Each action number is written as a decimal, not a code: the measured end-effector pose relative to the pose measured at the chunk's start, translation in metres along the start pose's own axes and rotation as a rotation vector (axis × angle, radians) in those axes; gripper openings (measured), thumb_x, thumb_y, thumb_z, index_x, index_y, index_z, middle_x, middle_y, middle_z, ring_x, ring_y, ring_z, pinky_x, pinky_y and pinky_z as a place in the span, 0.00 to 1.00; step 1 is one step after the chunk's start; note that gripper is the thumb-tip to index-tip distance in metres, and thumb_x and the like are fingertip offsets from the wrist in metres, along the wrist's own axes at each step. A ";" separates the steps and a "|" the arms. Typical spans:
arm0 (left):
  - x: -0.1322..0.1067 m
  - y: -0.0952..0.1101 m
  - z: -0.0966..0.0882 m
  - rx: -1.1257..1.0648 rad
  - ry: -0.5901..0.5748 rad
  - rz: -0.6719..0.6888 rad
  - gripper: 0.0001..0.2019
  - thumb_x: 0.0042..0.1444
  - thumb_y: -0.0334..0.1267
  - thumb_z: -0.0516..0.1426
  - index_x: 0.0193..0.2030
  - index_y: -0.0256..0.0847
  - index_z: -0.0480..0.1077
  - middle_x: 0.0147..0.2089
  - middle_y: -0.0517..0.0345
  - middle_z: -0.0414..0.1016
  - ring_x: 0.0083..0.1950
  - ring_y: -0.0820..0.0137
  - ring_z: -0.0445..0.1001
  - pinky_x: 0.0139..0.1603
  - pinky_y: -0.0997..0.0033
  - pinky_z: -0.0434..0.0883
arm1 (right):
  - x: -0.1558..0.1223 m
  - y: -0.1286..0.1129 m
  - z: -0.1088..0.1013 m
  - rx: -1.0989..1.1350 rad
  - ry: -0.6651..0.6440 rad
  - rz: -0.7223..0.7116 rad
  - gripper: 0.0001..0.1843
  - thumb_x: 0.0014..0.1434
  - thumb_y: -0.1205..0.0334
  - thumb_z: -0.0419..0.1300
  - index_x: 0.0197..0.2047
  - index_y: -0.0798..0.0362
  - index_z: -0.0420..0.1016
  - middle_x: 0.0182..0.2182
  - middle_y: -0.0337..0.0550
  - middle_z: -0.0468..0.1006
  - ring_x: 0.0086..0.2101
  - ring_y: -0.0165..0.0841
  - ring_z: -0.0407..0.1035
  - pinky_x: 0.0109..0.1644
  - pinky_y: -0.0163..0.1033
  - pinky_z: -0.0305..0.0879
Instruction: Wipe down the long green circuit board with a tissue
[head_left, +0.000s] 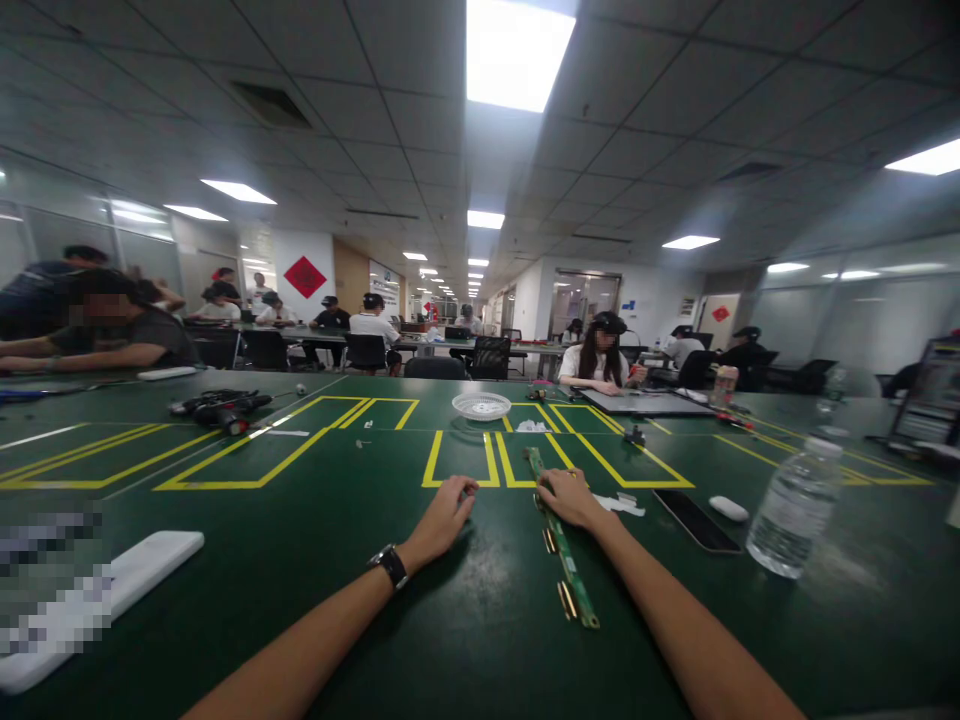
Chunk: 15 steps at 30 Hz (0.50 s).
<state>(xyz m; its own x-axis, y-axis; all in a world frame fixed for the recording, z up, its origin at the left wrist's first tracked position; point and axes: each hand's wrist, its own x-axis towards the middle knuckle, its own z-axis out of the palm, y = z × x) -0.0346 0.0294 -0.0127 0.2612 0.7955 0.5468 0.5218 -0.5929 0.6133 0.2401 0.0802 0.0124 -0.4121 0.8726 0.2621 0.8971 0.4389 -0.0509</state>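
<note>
Circuit-board strip (pixel 564 560), long, narrow and green, lies flat on the green table (pixel 480 640), running from under the right-hand fingertips back toward the person.

Items noted, left to right:

- White flat device (pixel 150 565), well to the left of the left fingers, untouched.
- Powered screwdriver (pixel 221 405), far left of and beyond the left fingers, lying on its side, in no hand.
- Left hand (pixel 442 520), wristwatch (pixel 390 565) on the wrist. Fingers are curled close together with the tips down on the table, at the near edge of a yellow tape outline (pixel 457 470). Whether anything small is pinched beneath them cannot be told.
- Clear plastic dish (pixel 481 405), well beyond the left fingertips.
- Right hand (pixel 570 497), laid over the far part of the strip. Fingers are bent down onto it, touching. Whether they clamp its edges or merely press cannot be told.
- White scraps (pixel 626 505), just right of the right fingers.
- Dark phone (pixel 696 520), white oval object (pixel 727 508) and water bottle (pixel 795 510), further right, all apart from the hand.

Assessment: work on the strip appears to be at an early or handling stage. It is in place and steadied, with no tool in hand.
</note>
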 end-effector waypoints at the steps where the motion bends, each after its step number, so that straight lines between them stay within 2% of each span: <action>1: 0.000 0.001 0.000 0.000 -0.005 0.000 0.11 0.59 0.36 0.48 0.46 0.38 0.66 0.43 0.52 0.68 0.43 0.66 0.66 0.49 0.64 0.64 | 0.001 -0.008 0.000 -0.020 0.004 -0.011 0.18 0.63 0.53 0.45 0.43 0.52 0.71 0.43 0.48 0.74 0.46 0.38 0.66 0.55 0.48 0.45; 3: -0.001 0.003 -0.001 0.000 -0.010 0.003 0.11 0.59 0.36 0.48 0.46 0.38 0.66 0.43 0.52 0.68 0.43 0.66 0.66 0.48 0.64 0.64 | 0.002 -0.023 0.000 -0.071 0.016 0.018 0.18 0.61 0.51 0.48 0.46 0.53 0.70 0.44 0.50 0.73 0.47 0.40 0.65 0.54 0.49 0.48; 5: -0.001 0.006 -0.002 -0.001 -0.009 0.007 0.11 0.60 0.36 0.48 0.46 0.38 0.66 0.43 0.51 0.68 0.43 0.66 0.66 0.48 0.64 0.64 | 0.003 -0.033 0.001 -0.122 0.022 0.114 0.23 0.59 0.47 0.50 0.51 0.54 0.67 0.47 0.54 0.72 0.49 0.44 0.63 0.52 0.49 0.52; 8: -0.002 0.009 -0.003 0.002 -0.014 0.005 0.11 0.60 0.36 0.48 0.45 0.39 0.67 0.43 0.51 0.68 0.44 0.65 0.66 0.49 0.64 0.64 | 0.004 -0.041 0.001 -0.162 -0.039 0.240 0.26 0.58 0.45 0.52 0.50 0.57 0.69 0.48 0.58 0.70 0.49 0.47 0.64 0.48 0.47 0.58; 10: -0.002 0.010 -0.004 0.003 -0.024 0.006 0.10 0.60 0.36 0.48 0.45 0.39 0.67 0.43 0.51 0.68 0.45 0.65 0.66 0.49 0.64 0.64 | 0.003 -0.043 0.000 -0.175 -0.092 0.254 0.23 0.59 0.48 0.52 0.47 0.58 0.72 0.46 0.58 0.70 0.46 0.46 0.66 0.45 0.45 0.61; 13: -0.002 0.010 -0.004 -0.008 -0.028 0.015 0.11 0.60 0.37 0.48 0.45 0.39 0.67 0.42 0.51 0.69 0.45 0.65 0.66 0.50 0.64 0.63 | 0.002 -0.043 -0.006 -0.189 -0.129 0.222 0.16 0.60 0.60 0.50 0.44 0.58 0.74 0.44 0.58 0.71 0.42 0.44 0.69 0.42 0.42 0.63; 15: -0.002 0.009 -0.003 -0.023 -0.028 0.003 0.12 0.60 0.38 0.48 0.46 0.39 0.67 0.43 0.51 0.70 0.45 0.65 0.67 0.50 0.65 0.63 | 0.001 -0.046 -0.011 -0.187 -0.130 0.192 0.15 0.59 0.65 0.49 0.42 0.58 0.74 0.42 0.58 0.72 0.41 0.43 0.70 0.40 0.42 0.63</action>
<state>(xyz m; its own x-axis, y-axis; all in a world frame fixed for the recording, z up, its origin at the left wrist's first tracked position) -0.0333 0.0219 -0.0067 0.2854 0.7967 0.5328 0.5020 -0.5978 0.6250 0.2004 0.0589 0.0254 -0.2385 0.9612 0.1384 0.9694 0.2270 0.0939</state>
